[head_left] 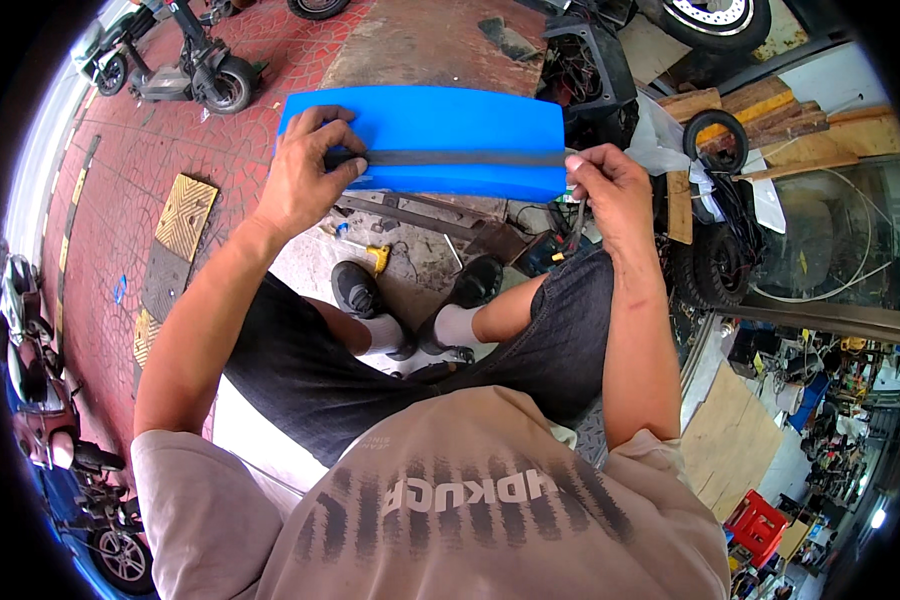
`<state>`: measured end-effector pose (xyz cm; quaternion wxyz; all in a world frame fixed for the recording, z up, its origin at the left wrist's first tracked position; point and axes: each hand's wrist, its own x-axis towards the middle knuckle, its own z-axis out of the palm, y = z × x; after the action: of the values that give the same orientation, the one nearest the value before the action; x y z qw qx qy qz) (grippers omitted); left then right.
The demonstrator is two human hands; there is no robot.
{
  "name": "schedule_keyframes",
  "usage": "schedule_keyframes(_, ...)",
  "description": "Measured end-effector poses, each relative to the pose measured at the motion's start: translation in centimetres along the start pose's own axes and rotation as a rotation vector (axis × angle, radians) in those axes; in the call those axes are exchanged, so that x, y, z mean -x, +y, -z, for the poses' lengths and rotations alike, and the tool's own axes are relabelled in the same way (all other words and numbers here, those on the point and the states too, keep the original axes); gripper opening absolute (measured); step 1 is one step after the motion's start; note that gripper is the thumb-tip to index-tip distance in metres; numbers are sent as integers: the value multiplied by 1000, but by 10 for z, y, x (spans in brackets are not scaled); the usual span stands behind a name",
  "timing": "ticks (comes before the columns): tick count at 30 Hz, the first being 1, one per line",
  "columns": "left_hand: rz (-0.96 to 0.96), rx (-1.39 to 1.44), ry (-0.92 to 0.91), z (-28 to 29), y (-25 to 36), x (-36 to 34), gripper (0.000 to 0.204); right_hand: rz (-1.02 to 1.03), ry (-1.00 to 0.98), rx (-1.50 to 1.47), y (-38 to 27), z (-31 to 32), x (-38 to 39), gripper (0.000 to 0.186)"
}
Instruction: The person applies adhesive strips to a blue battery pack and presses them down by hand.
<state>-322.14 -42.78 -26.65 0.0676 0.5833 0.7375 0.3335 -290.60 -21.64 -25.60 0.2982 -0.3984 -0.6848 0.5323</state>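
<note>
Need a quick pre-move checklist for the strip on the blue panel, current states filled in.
1. Left hand on the dark strip: ok, thumb and fingers close on its left part.
2. Right hand on the strip: ok, fingertips pinch it at the panel's right edge.
3. Strip straight between the hands: ok, runs lengthwise over the blue panel.
4. Strip fixed to the panel: cannot tell from this view.
5. Panel supported underneath: cannot tell, underside hidden.
6. Floor near the feet clear: not ok, yellow tool lies by the left shoe.
</note>
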Motion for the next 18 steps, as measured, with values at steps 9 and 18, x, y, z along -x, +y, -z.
schedule_keyframes(9,-52,-12,44,-3,-4,3,19,513,115,-50,-36,-22,26,13)
schedule_keyframes(18,-3,18,63,-8,-2,3,20,119,103,142,-6,-4,6,14)
